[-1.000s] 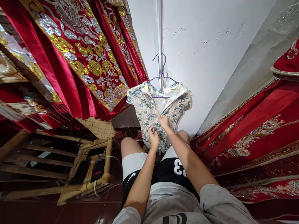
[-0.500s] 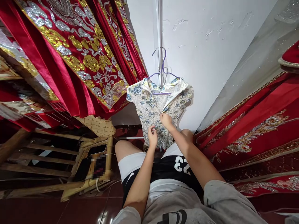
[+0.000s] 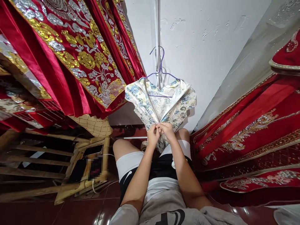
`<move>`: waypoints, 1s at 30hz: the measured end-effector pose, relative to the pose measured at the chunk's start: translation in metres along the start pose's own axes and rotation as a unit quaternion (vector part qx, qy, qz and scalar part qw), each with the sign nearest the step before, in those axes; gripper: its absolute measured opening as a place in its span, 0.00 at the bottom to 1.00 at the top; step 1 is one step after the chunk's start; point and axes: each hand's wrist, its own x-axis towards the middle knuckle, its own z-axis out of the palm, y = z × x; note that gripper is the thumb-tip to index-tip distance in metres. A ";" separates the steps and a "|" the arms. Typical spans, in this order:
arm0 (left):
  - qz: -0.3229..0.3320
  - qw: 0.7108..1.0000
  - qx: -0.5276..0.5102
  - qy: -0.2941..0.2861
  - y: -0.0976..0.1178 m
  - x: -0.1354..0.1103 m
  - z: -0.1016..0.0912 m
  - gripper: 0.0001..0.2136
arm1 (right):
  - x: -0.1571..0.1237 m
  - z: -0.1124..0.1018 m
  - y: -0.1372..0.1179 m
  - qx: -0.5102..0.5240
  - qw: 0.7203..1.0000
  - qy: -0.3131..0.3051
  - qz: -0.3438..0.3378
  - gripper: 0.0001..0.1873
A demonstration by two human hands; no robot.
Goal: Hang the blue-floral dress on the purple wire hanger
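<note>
A short-sleeved floral blouse (image 3: 138, 97) in white, blue and yellow hangs on a purple hanger (image 3: 161, 67) in front of me. Its neckline is open in a deep V. At the bottom of that V, my left hand (image 3: 153, 135) and my right hand (image 3: 166, 129) meet, fingers pinched on the blouse's front edges. The fingertips touch each other, and whatever small fastening lies between them is hidden. Below the hands, the lower blouse hangs between my knees, partly covered by my forearms.
Red embroidered garments (image 3: 86, 59) hang at the left, and another red embroidered cloth (image 3: 246, 125) hangs at the right. A wooden chair (image 3: 106, 156) stands at lower left, with a blurred device (image 3: 95, 167) and cable on it. Behind the blouse is a white wall (image 3: 197, 40).
My left hand has risen to the blouse's front edge and met my right hand, which moved slightly down. The blouse's front is drawn toward me, and the view has shifted a little.
</note>
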 end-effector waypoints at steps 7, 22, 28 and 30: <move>0.022 0.997 0.054 -0.055 0.015 -0.010 0.015 0.09 | 0.052 0.001 -0.107 0.004 0.993 0.070 -0.093 0.13; 0.217 0.975 -0.036 0.011 0.137 0.147 -0.061 0.11 | 0.048 0.007 -0.172 -0.016 0.976 -0.041 -0.213 0.16; 0.288 0.956 0.052 0.006 0.158 0.195 -0.075 0.08 | 0.073 0.005 -0.142 -0.066 0.974 0.049 -0.212 0.17; 0.264 0.961 0.013 0.080 0.146 0.209 -0.089 0.07 | 0.072 0.002 -0.117 -0.091 0.977 0.070 -0.182 0.17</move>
